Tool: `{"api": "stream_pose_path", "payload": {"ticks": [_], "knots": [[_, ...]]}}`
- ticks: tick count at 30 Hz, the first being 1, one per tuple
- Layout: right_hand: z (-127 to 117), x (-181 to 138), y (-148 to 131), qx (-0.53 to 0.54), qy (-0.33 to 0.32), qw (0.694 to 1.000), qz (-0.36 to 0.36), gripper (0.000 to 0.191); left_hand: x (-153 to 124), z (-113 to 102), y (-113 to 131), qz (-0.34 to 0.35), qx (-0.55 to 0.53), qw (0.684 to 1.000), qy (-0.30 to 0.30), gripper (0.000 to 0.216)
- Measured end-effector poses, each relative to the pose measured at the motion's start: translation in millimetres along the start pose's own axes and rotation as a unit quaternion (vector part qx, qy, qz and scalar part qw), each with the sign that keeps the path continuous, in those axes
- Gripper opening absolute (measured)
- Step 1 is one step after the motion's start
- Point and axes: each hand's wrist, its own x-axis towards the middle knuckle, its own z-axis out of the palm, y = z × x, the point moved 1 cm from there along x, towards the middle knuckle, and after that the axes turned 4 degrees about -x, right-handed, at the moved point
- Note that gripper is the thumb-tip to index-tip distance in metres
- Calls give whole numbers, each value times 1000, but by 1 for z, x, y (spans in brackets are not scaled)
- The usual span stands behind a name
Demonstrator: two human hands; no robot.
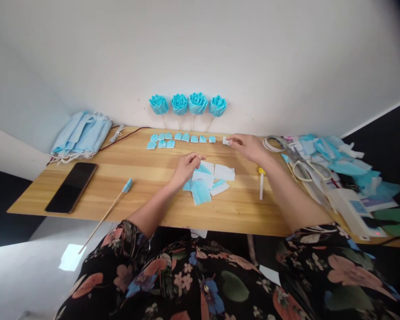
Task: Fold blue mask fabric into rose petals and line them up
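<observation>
My right hand point(248, 146) pinches a small white folded fabric piece point(226, 141) at the tabletop's back edge. It lies at the right end of two rows of folded blue petals point(186, 137). Closer to me, my left hand point(186, 169) is closed, with nothing visible at its fingertips. Just under and beside it lie loose cut pieces of blue and white mask fabric point(201, 191), and a white piece point(224, 172). Behind the petals, several blue fabric roses point(179, 104) on thin sticks lean against the wall.
A mask stack point(82, 135) and a black phone point(71, 186) lie left. A blue-tipped stick point(108, 211) overhangs the front edge. To the right are a yellow-topped white tube point(262, 184), tape rolls point(275, 143), scissors point(303, 171), fabric scraps point(340, 153) and a white power strip point(353, 211).
</observation>
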Motion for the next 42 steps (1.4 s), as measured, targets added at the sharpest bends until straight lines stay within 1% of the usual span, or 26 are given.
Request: {"api": "stream_pose_path", "payload": {"ticks": [2,4,8,11,14,15,18,23,25,28,30,32,35,38,41,42], "knots": [[5,-11,-5,-26,-46,998,-16,29,0,0,1,0,4,1000,0,21],[8,-17,-5,-47,-51,998,-6,28,0,0,1,2,9,1000,0,21],[14,-16,6,-110,-22,993,38,28,1,-1,0,5,15,1000,7,21],[23,-11,11,-158,4,987,31,32,2,-1,-2,3,14,1000,5,21],[36,-7,10,-190,24,981,27,39,3,-2,-3,8,11,1000,1,22],[41,-5,10,-190,27,981,33,38,3,-2,-3,10,11,1000,0,22],[50,1,10,-171,35,983,60,27,2,-2,-2,12,16,1000,3,22],[48,5,16,-111,48,988,94,22,1,-1,0,-8,-4,1000,2,23],[45,4,19,-77,54,990,101,23,1,0,1,-11,-20,1000,-3,23],[41,0,21,-38,65,992,100,31,-1,0,2,-4,-32,999,-7,22],[42,-2,20,-43,69,992,94,30,-2,1,3,-3,-33,999,-10,22],[46,-3,17,-76,58,992,83,31,-3,1,4,-7,-32,999,-12,23],[54,5,12,-107,42,990,81,33,-4,1,5,-9,-27,999,-16,24],[56,20,13,-83,45,989,114,23,-4,1,6,-7,-24,1000,-11,23],[47,32,18,-29,46,987,148,13,-3,0,5,-10,-30,999,-2,22],[42,33,20,-3,46,987,157,13,-2,0,5,-12,-34,999,-1,23]]}}
